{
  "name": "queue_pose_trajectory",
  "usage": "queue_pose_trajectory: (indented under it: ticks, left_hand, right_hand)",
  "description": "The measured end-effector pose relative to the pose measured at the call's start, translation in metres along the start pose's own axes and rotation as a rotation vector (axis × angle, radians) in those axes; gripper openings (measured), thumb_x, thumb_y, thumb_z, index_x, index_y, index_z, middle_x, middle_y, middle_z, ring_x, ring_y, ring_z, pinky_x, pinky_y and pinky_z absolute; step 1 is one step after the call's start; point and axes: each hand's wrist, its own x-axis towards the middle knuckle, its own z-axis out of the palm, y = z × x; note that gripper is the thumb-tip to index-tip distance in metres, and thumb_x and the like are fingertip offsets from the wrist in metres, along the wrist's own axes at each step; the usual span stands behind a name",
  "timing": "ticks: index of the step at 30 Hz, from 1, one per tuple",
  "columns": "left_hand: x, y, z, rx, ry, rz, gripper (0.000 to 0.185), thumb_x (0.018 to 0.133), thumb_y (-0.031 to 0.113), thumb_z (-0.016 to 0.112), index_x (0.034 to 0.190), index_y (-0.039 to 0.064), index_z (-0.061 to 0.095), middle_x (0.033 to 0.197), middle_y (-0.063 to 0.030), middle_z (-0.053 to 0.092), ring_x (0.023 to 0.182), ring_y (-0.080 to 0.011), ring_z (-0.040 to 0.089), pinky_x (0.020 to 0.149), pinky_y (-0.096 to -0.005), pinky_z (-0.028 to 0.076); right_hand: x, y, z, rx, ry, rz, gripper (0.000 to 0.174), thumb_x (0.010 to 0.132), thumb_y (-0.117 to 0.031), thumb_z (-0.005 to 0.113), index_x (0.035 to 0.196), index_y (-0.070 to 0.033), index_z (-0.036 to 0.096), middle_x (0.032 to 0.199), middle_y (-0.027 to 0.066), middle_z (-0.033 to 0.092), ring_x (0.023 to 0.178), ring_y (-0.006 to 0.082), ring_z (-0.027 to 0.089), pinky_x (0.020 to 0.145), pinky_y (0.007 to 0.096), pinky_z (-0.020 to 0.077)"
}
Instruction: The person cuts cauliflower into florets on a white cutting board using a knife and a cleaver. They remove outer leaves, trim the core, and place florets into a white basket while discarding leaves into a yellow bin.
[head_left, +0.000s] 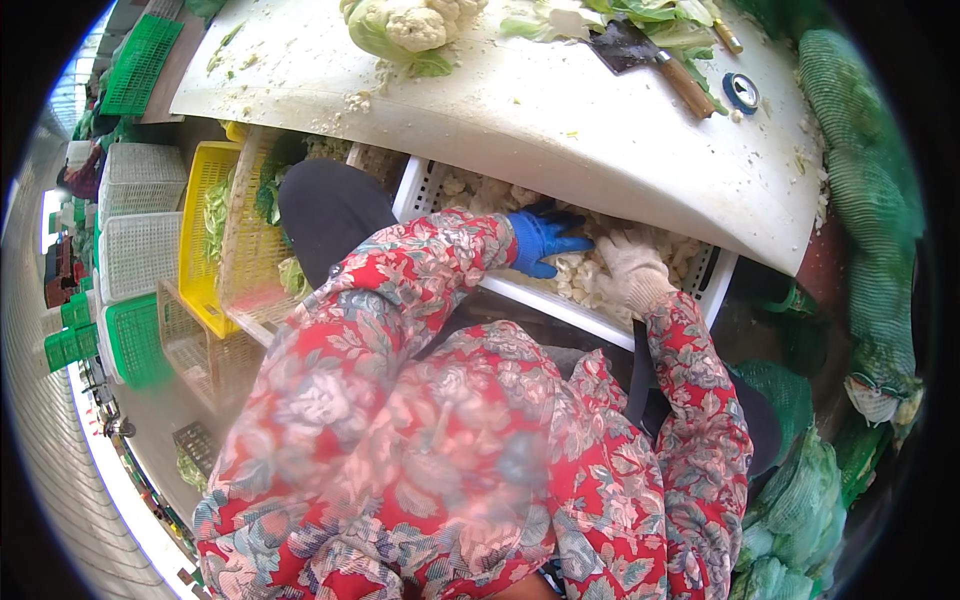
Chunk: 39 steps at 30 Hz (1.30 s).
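Below the table's near edge, a white plastic crate (559, 302) holds many cut cauliflower florets (574, 277). My left hand (546, 238), in a blue glove, rests on the florets with its fingers spread. Beside it on the right, my right hand (630, 266), in a pale knit glove, reaches into the florets; its fingertips are partly hidden, so its hold cannot be told. On the white tabletop (525, 135) lie a cauliflower head (412, 26) with leaves and a cleaver (652, 64) with a wooden handle, its dark blade beside cut leaves (675, 34).
A blue-rimmed can (741, 93) and another wooden handle (727, 36) are at the table's right. Green mesh sacks (862, 187) line the right side. Yellow crates (202, 225), white crates (141, 255) and green crates (139, 341) stand at left. Another person (81, 176) is far left.
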Motion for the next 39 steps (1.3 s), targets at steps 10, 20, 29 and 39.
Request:
queue_pose_trajectory:
  ticks: [10,20,29,39]
  left_hand:
    - [-0.027,-0.016,-0.006,0.171,-0.056,-0.459,0.085,0.084,0.051,0.063,0.155,0.012,0.035,0.162,-0.0181,0.029,0.148,-0.0410,0.028,0.120,-0.0560,0.022]
    - [-0.025,0.051,-0.123,-0.080,-0.502,-0.369,0.062,0.090,0.047,0.060,0.145,0.020,0.053,0.145,-0.0209,0.052,0.121,-0.0378,0.061,0.094,-0.0483,0.055]
    - [-0.094,-0.071,-0.233,-0.585,1.447,-1.108,0.110,0.077,0.051,0.083,0.153,-0.004,0.026,0.146,-0.0318,0.042,0.131,-0.0380,0.050,0.109,-0.0437,0.043]
    - [-0.077,-0.126,-0.246,-1.280,1.601,-0.781,0.089,0.075,0.031,0.091,0.139,-0.005,0.041,0.120,-0.0151,0.061,0.104,-0.0209,0.063,0.089,-0.0298,0.055]
  right_hand:
    - [-0.017,-0.069,-0.058,-0.098,0.046,-0.215,0.028,0.092,-0.026,0.057,0.111,-0.007,0.066,0.106,0.0145,0.069,0.105,0.0316,0.065,0.095,0.0441,0.0500]
    - [0.044,0.027,-0.192,-0.086,0.758,0.263,0.038,0.093,-0.025,0.062,0.127,-0.009,0.062,0.122,0.0158,0.066,0.116,0.0334,0.061,0.101,0.0425,0.0481]
    - [0.113,0.072,-0.216,-0.080,0.423,0.436,0.053,0.085,-0.033,0.064,0.125,0.000,0.059,0.117,0.0248,0.066,0.110,0.0375,0.064,0.095,0.0436,0.0495]
    - [0.069,0.071,-0.313,0.527,0.765,0.537,0.031,0.087,-0.017,0.065,0.113,-0.002,0.060,0.080,0.0081,0.063,0.063,0.0137,0.062,0.055,0.0278,0.0507]
